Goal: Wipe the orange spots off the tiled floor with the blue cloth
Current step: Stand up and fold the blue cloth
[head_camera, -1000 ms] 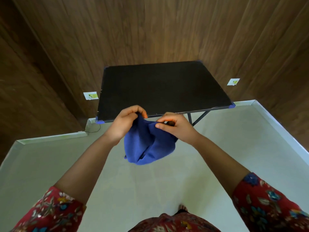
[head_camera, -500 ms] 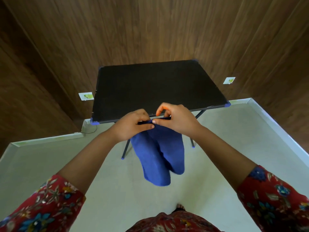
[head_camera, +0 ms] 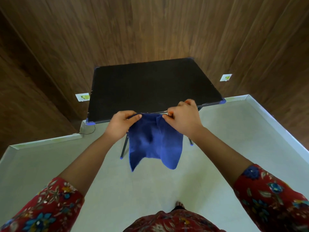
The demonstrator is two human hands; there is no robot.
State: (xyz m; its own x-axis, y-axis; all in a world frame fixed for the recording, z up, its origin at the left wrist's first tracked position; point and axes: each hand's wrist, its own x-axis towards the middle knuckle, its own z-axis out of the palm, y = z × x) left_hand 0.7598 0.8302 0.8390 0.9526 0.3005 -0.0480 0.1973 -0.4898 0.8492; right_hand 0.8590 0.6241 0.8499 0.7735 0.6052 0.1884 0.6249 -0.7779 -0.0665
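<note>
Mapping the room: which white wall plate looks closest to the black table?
The left plate, almost at the table edge; the right plate stands clear.

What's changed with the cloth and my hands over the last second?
The left hand and right hand have drawn apart along the top edge of the cloth. The cloth was bunched in a ball a second ago and now hangs opened out between them. Both hands still pinch it above the floor. The table stands as before.

The cloth (head_camera: 153, 141) is deep blue. The far table (head_camera: 150, 84) is black with blue corners, the wall (head_camera: 150, 27) brown wood-grain. The sleeves (head_camera: 45, 210) are red floral.
</note>
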